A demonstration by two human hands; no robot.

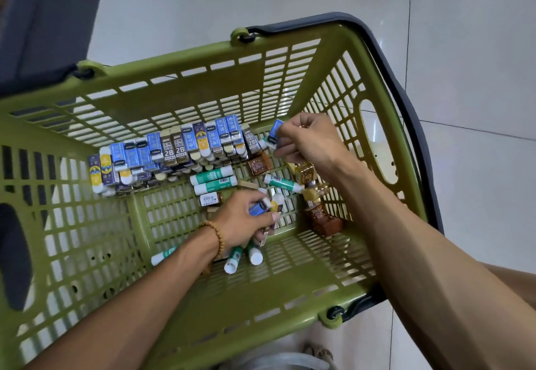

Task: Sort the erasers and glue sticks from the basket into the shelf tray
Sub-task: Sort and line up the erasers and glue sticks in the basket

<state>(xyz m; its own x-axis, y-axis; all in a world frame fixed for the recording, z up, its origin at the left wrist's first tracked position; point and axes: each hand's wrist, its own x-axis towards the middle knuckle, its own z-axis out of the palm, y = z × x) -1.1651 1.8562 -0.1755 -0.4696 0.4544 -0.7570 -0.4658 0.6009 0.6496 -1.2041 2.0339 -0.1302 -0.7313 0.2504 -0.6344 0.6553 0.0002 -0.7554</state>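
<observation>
Both hands are reached down into a green slatted basket (293,59) that stands on a pale tiled floor (478,50). The left hand (242,220), with a beaded bracelet (216,237) at its wrist, is lowered near the middle of the basket bottom, and its curled fingers are closed round a small bundle of erasers, of which a blue-sleeved eraser (259,207) shows plainly (how many lie in that grip cannot be told). The right hand (309,137) is held higher, toward the far right corner, its forearm stretched in from the lower right; a single blue eraser (274,133) is pinched upright between its thumb and fingers. A long row of erasers (174,149) is packed on end against the far wall, in blue, brown and yellow-and-purple sleeves, too tightly stacked to be counted exactly. Six green-and-white glue sticks can be counted: two glue sticks (213,179) lying side by side below the row, one (282,182) tilted to their right, and three (243,255) by the left wrist. Several brown packets (323,223) are scattered along the right side.
</observation>
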